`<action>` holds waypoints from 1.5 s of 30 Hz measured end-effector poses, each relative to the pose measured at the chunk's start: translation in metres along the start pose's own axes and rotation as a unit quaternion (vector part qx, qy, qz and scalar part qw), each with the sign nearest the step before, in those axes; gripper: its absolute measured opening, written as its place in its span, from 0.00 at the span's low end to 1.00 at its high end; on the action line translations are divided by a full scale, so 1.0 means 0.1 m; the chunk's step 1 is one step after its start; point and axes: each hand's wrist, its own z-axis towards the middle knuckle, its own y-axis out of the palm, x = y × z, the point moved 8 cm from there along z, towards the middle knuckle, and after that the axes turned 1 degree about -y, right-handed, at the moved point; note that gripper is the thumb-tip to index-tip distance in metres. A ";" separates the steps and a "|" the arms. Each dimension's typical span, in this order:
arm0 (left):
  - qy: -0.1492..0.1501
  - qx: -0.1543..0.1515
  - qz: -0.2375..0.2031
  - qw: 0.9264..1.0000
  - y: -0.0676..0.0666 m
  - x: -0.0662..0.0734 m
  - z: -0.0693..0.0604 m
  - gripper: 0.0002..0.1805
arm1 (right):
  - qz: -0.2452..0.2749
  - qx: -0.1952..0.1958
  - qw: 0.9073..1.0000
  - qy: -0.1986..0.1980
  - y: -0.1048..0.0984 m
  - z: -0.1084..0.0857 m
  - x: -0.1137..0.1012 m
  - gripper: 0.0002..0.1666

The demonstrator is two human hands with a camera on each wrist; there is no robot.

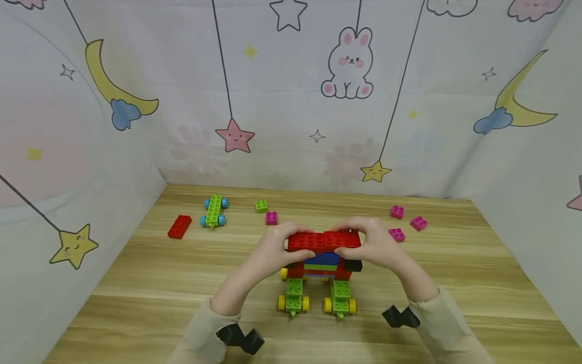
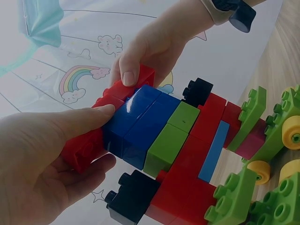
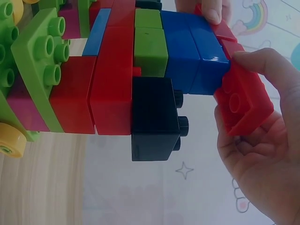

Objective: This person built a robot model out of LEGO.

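Two red bricks (image 1: 305, 241) in my grip, topping a wheeled brick build (image 1: 322, 267).
Printed fabric (image 1: 291, 169) edges my worktop (image 1: 136, 283) at the back and sides; the wood stretches well away left and right. Beyond the build lie a green base (image 1: 213, 211) with blue wheels, a loose red brick (image 1: 179, 227), a small green brick (image 1: 261, 206) and four pink bricks (image 1: 397, 212). Black bricks (image 3: 154, 117) jut out beneath my grasp. My left fingers (image 2: 91, 180) pinch one top brick, my right fingers (image 3: 229, 150) its neighbour, both against the blue bricks (image 2: 136, 122).
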 end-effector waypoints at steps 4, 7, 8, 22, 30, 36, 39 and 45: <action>0.001 -0.002 0.001 1.000 0.00 0.00 -0.01 0.21 | -0.007 0.003 1.000 -0.002 0.00 -0.01 -0.02 0.16; 0.002 -0.002 0.003 1.000 0.00 0.00 -0.01 0.21 | -0.009 0.004 1.000 0.003 0.01 -0.02 -0.03 0.16; 0.004 -0.002 0.003 1.000 0.00 0.00 -0.01 0.21 | -0.010 0.005 1.000 0.004 0.01 -0.02 -0.03 0.16; 0.000 -0.002 -0.003 1.000 0.00 0.00 -0.01 0.21 | -0.029 0.007 1.000 0.004 0.01 -0.03 -0.07 0.18; -0.009 -0.002 0.001 1.000 0.00 -0.02 0.00 0.22 | -0.041 0.005 0.999 0.007 0.01 -0.03 -0.04 0.18; -0.010 -0.003 -0.001 1.000 0.00 -0.02 0.00 0.22 | -0.032 0.002 0.999 0.012 0.02 -0.02 -0.03 0.17; -0.008 -0.003 -0.001 1.000 0.00 -0.01 -0.01 0.22 | -0.023 -0.003 1.000 0.019 0.04 -0.02 -0.02 0.18; -0.012 -0.007 0.000 1.000 0.00 -0.01 -0.01 0.22 | -0.008 -0.014 1.000 0.020 0.04 -0.03 -0.01 0.20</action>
